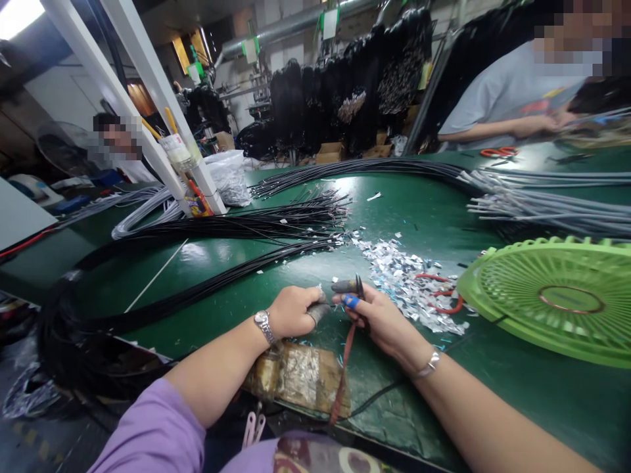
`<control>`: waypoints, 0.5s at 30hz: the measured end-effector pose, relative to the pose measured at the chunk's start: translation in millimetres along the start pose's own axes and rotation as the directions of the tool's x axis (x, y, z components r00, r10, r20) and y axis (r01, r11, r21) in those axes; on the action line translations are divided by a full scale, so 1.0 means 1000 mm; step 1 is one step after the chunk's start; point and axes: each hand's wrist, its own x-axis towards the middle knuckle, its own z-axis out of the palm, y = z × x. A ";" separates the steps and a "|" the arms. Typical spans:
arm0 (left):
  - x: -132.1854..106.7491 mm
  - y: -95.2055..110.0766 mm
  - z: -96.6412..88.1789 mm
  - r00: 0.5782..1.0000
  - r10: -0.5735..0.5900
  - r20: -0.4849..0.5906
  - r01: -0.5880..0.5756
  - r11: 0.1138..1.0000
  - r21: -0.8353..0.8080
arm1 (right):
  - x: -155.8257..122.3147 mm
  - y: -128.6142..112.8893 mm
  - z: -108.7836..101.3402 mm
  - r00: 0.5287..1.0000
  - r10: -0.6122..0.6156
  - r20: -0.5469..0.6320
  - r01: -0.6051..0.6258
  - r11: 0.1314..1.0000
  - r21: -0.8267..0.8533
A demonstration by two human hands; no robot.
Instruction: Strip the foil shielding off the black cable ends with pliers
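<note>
My left hand (294, 311) is closed in a pinch above the green table, with grey covers on fingertips. A small whitish scrap shows at its fingertips; whatever else it grips is hidden. Close by on the right, my right hand (378, 315) is curled around a dark, pointed tool (359, 286), perhaps small snips. Blue tape wraps one of its digits and a dark cover sits on another. A reddish-brown strap (345, 368) hangs below that hand. Black cables (276, 255) lie to the left, their ends beyond my hands. Silvery foil scraps (399, 269) are heaped beyond my right hand.
A green fan grille (566, 299) stands at right, beside red-handled pliers (451, 299). Grey cables (532, 203) lie behind it. A taped cardboard piece (305, 374) is at the near table edge. White posts (162, 98) rise at left. Two other people are across the table.
</note>
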 end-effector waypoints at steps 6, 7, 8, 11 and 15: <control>0.000 -0.001 0.001 1.000 -0.002 -0.005 0.002 1.000 -0.009 | 0.000 -0.001 0.002 0.999 0.049 -0.009 -0.048 0.996 0.075; 0.000 -0.001 0.001 1.000 -0.001 -0.005 0.001 1.000 -0.010 | 0.000 -0.001 0.002 0.998 0.054 -0.008 -0.054 0.995 0.085; 0.000 -0.002 0.001 1.000 0.000 -0.005 0.000 1.000 -0.011 | 0.000 -0.001 0.002 0.998 0.057 -0.006 -0.056 0.994 0.091; 0.001 -0.001 0.001 1.000 -0.001 -0.002 0.001 1.000 -0.017 | 0.000 -0.001 0.001 0.999 0.048 0.004 -0.048 0.994 0.098; 0.000 -0.001 0.000 1.000 -0.010 -0.003 0.010 1.000 -0.020 | 0.000 0.000 0.000 0.999 0.042 0.001 -0.042 0.994 0.099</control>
